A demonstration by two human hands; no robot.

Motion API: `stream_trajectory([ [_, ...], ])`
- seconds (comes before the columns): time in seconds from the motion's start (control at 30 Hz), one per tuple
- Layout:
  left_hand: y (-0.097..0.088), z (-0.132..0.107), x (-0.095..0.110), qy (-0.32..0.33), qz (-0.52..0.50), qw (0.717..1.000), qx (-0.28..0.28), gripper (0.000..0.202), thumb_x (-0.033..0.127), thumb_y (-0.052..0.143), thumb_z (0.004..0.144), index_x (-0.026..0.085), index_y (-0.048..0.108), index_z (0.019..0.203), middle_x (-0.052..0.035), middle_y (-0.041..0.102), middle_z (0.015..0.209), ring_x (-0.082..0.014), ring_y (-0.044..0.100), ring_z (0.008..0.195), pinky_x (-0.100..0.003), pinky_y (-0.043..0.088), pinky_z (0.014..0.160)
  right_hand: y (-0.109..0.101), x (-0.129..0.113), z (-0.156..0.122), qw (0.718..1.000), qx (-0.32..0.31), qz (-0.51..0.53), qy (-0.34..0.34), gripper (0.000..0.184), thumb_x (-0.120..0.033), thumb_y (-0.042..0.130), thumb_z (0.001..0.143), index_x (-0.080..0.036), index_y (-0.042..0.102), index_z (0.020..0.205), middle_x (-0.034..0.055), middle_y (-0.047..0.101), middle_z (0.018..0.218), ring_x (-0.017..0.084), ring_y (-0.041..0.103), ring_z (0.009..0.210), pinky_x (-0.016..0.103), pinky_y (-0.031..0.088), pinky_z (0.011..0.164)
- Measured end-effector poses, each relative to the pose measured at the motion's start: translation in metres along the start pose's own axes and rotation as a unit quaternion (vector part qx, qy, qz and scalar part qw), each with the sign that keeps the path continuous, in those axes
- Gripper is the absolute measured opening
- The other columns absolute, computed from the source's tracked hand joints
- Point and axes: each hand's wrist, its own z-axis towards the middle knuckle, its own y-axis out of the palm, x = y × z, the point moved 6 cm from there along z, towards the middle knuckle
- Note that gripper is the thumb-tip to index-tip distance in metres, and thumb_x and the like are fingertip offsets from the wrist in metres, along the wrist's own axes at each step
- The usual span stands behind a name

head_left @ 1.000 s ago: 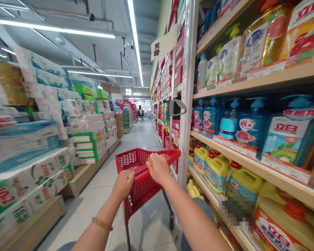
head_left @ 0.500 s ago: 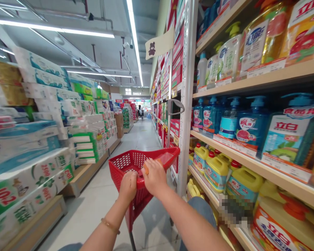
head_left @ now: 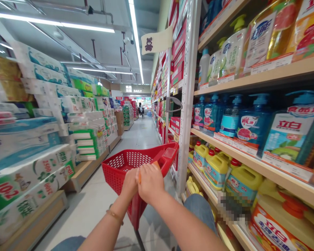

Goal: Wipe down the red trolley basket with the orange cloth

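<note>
A red plastic shopping cart (head_left: 115, 169) with perforated basket walls stands in front of me, turned at an angle. My left hand (head_left: 130, 182) is closed at the near corner of the cart's handle bar, right beside the other hand. Curled over the red handle bar (head_left: 170, 153) is my right hand (head_left: 151, 184). Something orange (head_left: 156, 164) shows at both edges of the right hand; whether it belongs to the handle or is a separate thing I cannot tell. A pole on the cart's far side carries a cream flag (head_left: 157, 41) with a bear and a grey loop.
Close on the right, a shelf rack (head_left: 188, 104) holds blue pump bottles (head_left: 248, 122) and yellow jugs (head_left: 216, 169). Stacked tissue packs (head_left: 52, 167) line the left on low platforms. The tiled aisle (head_left: 138, 132) runs ahead; a person (head_left: 140, 108) is far down it.
The cart has swung round somewhat, its basket moving left and nearer. My hands have come together on the handle. The view has shifted only slightly.
</note>
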Motion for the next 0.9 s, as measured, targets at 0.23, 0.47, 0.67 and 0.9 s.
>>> stream_trajectory([
  [0.23, 0.009, 0.006, -0.023, -0.036, 0.049, 0.998, 0.015, 0.044, 0.031, 0.015, 0.094, 0.019, 0.053, 0.075, -0.0076, 0.063, 0.077, -0.0195, 0.057, 0.077, -0.032, 0.042, 0.074, -0.005, 0.036, -0.002, 0.997, 0.027, -0.035, 0.062, 0.022, -0.027, 0.046, 0.091, -0.015, 0.059, 0.104, 0.0109, 0.065, 0.101, 0.025, 0.055, 0.101, 0.04, 0.034, 0.096],
  [0.47, 0.01, 0.01, -0.02, -0.018, 0.039, 0.999, -0.026, 0.046, 0.035, 0.017, 0.095, 0.021, 0.056, 0.075, -0.0037, 0.066, 0.081, -0.0159, 0.06, 0.079, -0.028, 0.042, 0.076, 0.012, 0.017, 0.001, 0.998, -0.007, -0.067, -0.009, 0.028, -0.029, 0.052, 0.088, -0.009, 0.059, 0.106, 0.0158, 0.063, 0.105, 0.028, 0.053, 0.102, 0.041, 0.034, 0.094],
  [0.67, 0.019, 0.01, -0.035, -0.07, 0.069, 0.995, -0.032, 0.046, 0.034, 0.016, 0.096, 0.019, 0.059, 0.088, -0.0065, 0.067, 0.091, -0.0195, 0.059, 0.088, -0.033, 0.041, 0.079, 0.009, 0.048, 0.009, 0.992, 0.001, -0.068, 0.103, 0.023, -0.027, 0.044, 0.092, -0.013, 0.062, 0.089, 0.0122, 0.066, 0.086, 0.026, 0.059, 0.087, 0.041, 0.036, 0.086],
  [0.9, 0.023, 0.004, -0.042, -0.052, 0.071, 0.993, -0.079, 0.041, 0.039, 0.023, 0.096, 0.023, 0.06, 0.09, -0.0021, 0.067, 0.095, -0.0164, 0.058, 0.092, -0.029, 0.038, 0.084, 0.056, 0.023, -0.005, 0.997, 0.017, -0.048, -0.05, 0.044, -0.03, 0.048, 0.091, -0.005, 0.051, 0.128, 0.0173, 0.054, 0.13, 0.026, 0.043, 0.125, 0.039, 0.024, 0.108],
])
